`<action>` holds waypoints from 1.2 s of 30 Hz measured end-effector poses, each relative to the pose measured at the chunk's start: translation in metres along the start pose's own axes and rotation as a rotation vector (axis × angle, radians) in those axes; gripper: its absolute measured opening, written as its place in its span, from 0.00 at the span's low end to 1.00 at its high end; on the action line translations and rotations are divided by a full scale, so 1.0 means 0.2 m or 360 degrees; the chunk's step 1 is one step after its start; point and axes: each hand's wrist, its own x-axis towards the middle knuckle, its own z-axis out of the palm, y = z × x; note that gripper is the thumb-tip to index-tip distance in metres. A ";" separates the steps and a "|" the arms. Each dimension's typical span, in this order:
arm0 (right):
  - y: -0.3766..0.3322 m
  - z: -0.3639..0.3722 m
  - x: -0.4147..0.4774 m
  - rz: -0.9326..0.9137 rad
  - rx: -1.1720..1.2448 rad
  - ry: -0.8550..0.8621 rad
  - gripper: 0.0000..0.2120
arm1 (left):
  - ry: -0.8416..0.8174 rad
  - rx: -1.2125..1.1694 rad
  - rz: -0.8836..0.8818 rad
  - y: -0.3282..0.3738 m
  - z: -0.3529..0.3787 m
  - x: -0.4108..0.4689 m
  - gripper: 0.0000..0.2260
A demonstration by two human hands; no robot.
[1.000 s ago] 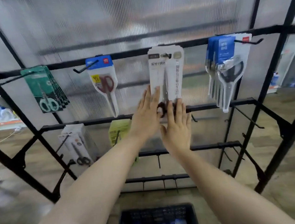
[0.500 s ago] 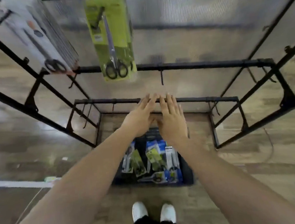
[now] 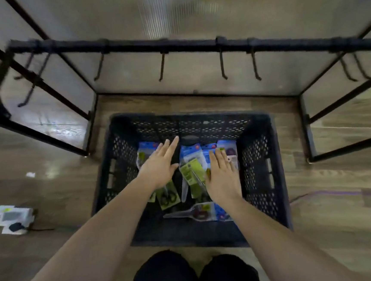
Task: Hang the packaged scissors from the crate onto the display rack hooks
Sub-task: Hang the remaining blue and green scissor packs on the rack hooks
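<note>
Far left: a few loose cartons lie on the wood floor, well apart from the work and, in my judgement, no part of it. The display rack's lowest bar crosses the top of the view. Its hooks hang bare, which I judge is why stock is being fetched. The crate stands on the floor just below that bar and in front of the person's knees, probably so that packs can go straight up to the hooks.

Next, the left hand extends over the left half of the crate, palm down, fingers straight and close together, thumb out. It holds nothing. It lies over a blue-topped pack and a green-carded pack; contact with either cannot be confirmed through the blur.

Centre of crate: the packaged scissors lie loose and overlapping, blue and green cards mixed, with one clear-blister pack flat across the near end. None is on a hook in this view.

The right hand is likewise palm down with fingers straight and nothing gripped. Its fingertips lie over the blue packs at the right, and a green pack sits just beside the thumb. Touching or hovering: cannot tell.

Assessment: selection stage, no pack yet taken. Given the overlap, one pack may drag its neighbour when lifted
</note>
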 end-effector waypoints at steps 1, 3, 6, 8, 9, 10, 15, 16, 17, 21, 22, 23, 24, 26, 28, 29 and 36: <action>0.05 0.10 0.05 0.0032 0.0006 -0.0025 0.31 | -0.0023 0.0004 -0.0003 -0.04 0.10 0.07 0.32; 0.14 0.29 0.14 0.0081 -0.0024 -0.0077 0.31 | -0.0055 0.0023 -0.0009 -0.11 0.29 0.21 0.32; 0.30 0.52 0.28 0.0102 -0.0175 -0.0227 0.31 | -0.0148 0.0001 -0.0025 -0.17 0.54 0.43 0.32; 0.40 0.63 0.39 0.0113 -0.0268 -0.0311 0.32 | -0.0200 -0.0032 -0.0009 -0.19 0.67 0.57 0.32; 0.44 0.67 0.45 0.0137 -0.0269 -0.0307 0.32 | -0.0212 -0.0039 0.0016 -0.20 0.73 0.64 0.32; 0.49 0.70 0.51 0.0171 -0.0261 -0.0283 0.33 | -0.0218 -0.0038 0.0033 -0.21 0.79 0.70 0.32; 0.66 0.76 0.71 0.0268 -0.0378 -0.0256 0.35 | -0.0012 0.0036 -0.0144 -0.18 0.96 0.85 0.22; 0.67 0.76 0.73 0.0261 -0.0385 -0.0246 0.34 | 0.0028 0.0017 -0.0160 -0.19 0.98 0.86 0.21; 0.68 0.75 0.74 0.0243 -0.0418 -0.0223 0.34 | 0.0028 -0.0031 -0.0171 -0.20 0.99 0.86 0.20; 0.69 0.68 0.69 0.0102 -0.0574 -0.0308 0.34 | -0.0045 -0.0381 -0.0184 -0.22 0.93 0.82 0.14; 0.69 0.64 0.66 0.0119 -0.0531 -0.0382 0.32 | -0.0052 -0.0442 -0.0203 -0.21 0.88 0.79 0.13; 0.69 0.60 0.62 0.0163 -0.0469 -0.0434 0.28 | -0.0081 -0.0456 -0.0211 -0.20 0.83 0.74 0.13; 0.68 0.54 0.58 0.0212 -0.0394 -0.0443 0.21 | -0.0130 -0.0440 -0.0192 -0.18 0.77 0.69 0.13; 0.64 0.43 0.47 0.0262 -0.0282 -0.0426 0.12 | -0.0223 -0.0401 -0.0126 -0.14 0.64 0.57 0.11; 0.57 0.30 0.32 0.0204 -0.0304 -0.0438 0.07 | -0.0258 -0.0343 -0.0076 -0.08 0.49 0.43 0.10; 0.53 0.24 0.24 0.0166 -0.0317 -0.0446 0.07 | -0.0255 -0.0286 -0.0056 -0.05 0.41 0.36 0.09; 0.16 -0.26 -0.26 0.0018 -0.0204 -0.0291 0.07 | -0.0091 0.0047 -0.0005 0.24 -0.29 -0.15 0.08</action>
